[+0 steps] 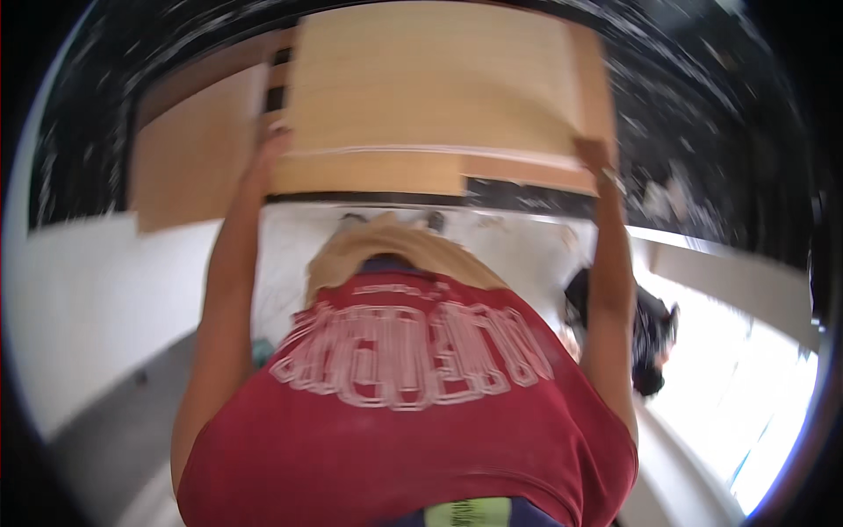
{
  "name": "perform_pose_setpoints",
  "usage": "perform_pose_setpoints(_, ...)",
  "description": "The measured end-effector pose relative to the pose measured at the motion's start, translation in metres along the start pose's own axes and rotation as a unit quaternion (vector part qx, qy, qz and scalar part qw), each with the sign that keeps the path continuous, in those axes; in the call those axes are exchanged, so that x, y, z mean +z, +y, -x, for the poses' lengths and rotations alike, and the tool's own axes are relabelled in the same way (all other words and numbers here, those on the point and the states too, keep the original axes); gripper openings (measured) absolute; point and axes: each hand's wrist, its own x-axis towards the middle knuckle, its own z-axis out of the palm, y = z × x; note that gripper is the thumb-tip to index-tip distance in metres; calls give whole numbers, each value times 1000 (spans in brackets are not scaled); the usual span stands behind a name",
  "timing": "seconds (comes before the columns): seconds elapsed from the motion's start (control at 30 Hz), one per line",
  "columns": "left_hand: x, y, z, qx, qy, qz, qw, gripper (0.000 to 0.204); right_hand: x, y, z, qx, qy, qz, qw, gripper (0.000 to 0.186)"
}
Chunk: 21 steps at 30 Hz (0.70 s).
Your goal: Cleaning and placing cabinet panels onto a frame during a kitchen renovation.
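Tan rectangular panel (430,79), left fingers (279,136) and right fingers (590,151) pinching edges, streaked black countertop (702,123)

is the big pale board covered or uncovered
Uncovered: the pale board shows its broad face, left hand and right hand at its sides.

Left arm (230,281) and right arm (612,281) are bare, extended forward, nearly straight, set wide apart. Left hand (275,142) and right hand (594,155) stand roughly level; blur obscures finger closure on both.
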Motion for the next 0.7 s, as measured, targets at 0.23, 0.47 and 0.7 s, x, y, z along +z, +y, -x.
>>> perform_pose_setpoints(0.23,-3,19,23,-117,51,-125,984,38,-38,-39,-20,398,-74,-409,818,35)
perform_pose_setpoints(0.47,-10,17,22,-136,112,-59,983,39,-71,-51,-38,488,-68,-496,715,28)
perform_pose_setpoints(0.7,-15,19,44,-14,37,-20,999,47,-18,-19,-18,430,-137,-516,728,28)
